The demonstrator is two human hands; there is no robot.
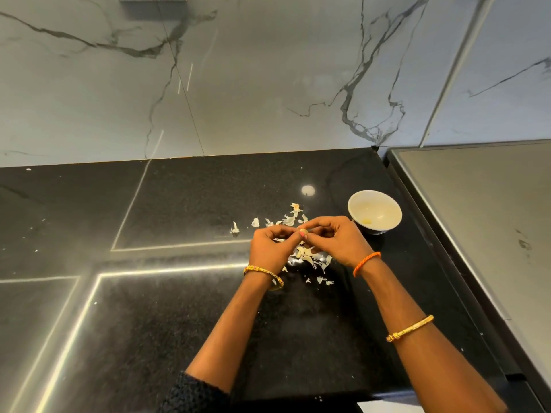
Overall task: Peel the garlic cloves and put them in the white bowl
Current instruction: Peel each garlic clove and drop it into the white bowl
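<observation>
Left hand (pixel 272 248) and right hand (pixel 337 241) meet fingertip to fingertip above the black speckled stone counter (pixel 179 323), both pinching one small pale garlic clove (pixel 303 232) between them. Just beyond the right hand stands the round white ceramic bowl (pixel 374 212). Loose cloves (pixel 307 255) and papery white skins (pixel 290 217) lie under and beyond the hands.

A polished, speckled black stone finish is seen on the counter (pixel 179 308), and glossy veined marble on the wall (pixel 268 84). The white bowl (pixel 387 208) looks glazed and smooth, while the garlic skins (pixel 290 217) appear papery and thin.
</observation>
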